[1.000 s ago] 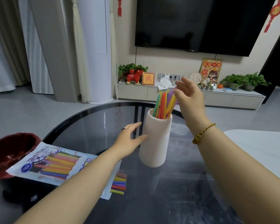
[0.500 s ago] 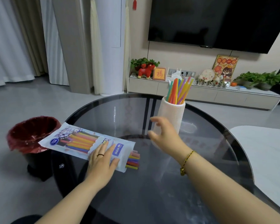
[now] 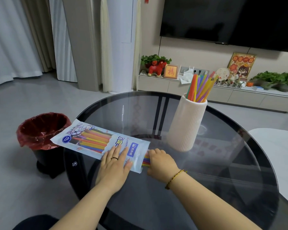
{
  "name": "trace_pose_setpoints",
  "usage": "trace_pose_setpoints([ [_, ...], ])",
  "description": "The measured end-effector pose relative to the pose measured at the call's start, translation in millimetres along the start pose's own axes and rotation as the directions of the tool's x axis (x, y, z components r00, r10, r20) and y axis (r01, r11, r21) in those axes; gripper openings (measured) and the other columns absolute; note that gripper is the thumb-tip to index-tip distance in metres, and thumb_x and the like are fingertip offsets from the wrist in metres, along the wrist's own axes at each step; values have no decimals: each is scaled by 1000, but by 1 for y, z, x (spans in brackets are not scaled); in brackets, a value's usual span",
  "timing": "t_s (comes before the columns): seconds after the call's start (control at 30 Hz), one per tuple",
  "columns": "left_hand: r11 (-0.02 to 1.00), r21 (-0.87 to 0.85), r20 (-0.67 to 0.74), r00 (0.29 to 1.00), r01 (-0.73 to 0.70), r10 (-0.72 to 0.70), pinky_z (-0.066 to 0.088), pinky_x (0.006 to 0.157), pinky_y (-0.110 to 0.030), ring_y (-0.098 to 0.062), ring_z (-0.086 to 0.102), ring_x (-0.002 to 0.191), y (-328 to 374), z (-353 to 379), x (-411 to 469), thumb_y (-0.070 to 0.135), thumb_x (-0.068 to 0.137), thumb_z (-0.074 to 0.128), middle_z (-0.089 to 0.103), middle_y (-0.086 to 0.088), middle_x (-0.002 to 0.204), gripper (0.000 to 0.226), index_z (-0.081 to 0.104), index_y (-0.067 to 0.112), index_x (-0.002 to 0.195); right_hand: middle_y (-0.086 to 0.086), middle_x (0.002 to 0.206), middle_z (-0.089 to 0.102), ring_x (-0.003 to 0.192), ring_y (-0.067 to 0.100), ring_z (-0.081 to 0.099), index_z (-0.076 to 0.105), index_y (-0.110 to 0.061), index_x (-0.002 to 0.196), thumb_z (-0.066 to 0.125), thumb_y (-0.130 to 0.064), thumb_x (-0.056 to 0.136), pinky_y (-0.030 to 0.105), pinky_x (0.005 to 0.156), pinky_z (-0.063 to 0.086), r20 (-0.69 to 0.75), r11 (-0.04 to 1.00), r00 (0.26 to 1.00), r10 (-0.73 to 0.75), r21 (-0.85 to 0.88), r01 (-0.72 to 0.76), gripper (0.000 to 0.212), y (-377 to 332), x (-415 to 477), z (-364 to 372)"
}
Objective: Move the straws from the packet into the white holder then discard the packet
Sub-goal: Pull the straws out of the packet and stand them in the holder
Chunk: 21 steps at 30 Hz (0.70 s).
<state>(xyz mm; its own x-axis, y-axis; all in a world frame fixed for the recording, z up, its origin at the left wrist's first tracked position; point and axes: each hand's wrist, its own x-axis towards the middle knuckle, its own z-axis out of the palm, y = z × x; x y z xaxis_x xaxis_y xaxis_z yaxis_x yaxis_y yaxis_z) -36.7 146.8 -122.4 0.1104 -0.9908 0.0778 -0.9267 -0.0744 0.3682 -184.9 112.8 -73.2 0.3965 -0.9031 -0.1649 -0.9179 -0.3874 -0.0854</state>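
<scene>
The packet [image 3: 96, 140] lies flat on the glass counter [image 3: 223, 163]. Its long side runs from far left to near right, and its open end points right. Bright straws [image 3: 146, 161] poke out there, and the right hand [image 3: 161, 163] curls its fingers round their ends. The left hand [image 3: 114, 165] presses flat on the packet, fingers straight. The white holder [image 3: 184, 123] stands upright behind, with more straws [image 3: 199, 87] inside. A bin [image 3: 40, 130] with a red bag sits left of the counter.

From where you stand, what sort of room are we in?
Most likely a home living room: a large wall-mounted television hangs above a low cabinet topped with potted plants, and a round glass table stands in front of it.
</scene>
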Motion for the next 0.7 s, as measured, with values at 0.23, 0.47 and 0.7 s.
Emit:
trace_pose_setpoints([
  [0.23, 1000, 5, -22, 1000, -7, 7, -11, 113, -31, -14, -8, 142, 1, 0, 0, 41, 94, 19, -2, 0, 155, 53, 1, 26, 142, 20, 121, 52, 106, 33, 52, 38, 3, 120, 28, -8, 93, 34, 77, 36, -115, 951, 990, -78, -307, 40, 31, -4, 6, 12],
  [0.47, 1000, 6, -30, 1000, -8, 8, -11, 113, -31, -14, -9, 142, -1, 3, 2, 43, 94, 19, -3, 2, 155, 54, 0, 26, 142, 19, 113, 55, 101, 33, 54, 42, -3, 112, 27, -5, 93, 35, 78, 40, -156, 953, 986, -52, -302, 2, 24, 18, -1, 13],
  [0.7, 1000, 13, -25, 1000, -2, 2, -10, 113, -32, -14, -9, 142, -2, 5, 3, 43, 94, 20, -4, 2, 155, 55, -1, 27, 142, 13, 115, 55, 102, 29, 53, 41, -7, 111, 28, -13, 95, 34, 83, 42, -118, 950, 993, 4, -310, -41, 22, 60, -26, 11],
])
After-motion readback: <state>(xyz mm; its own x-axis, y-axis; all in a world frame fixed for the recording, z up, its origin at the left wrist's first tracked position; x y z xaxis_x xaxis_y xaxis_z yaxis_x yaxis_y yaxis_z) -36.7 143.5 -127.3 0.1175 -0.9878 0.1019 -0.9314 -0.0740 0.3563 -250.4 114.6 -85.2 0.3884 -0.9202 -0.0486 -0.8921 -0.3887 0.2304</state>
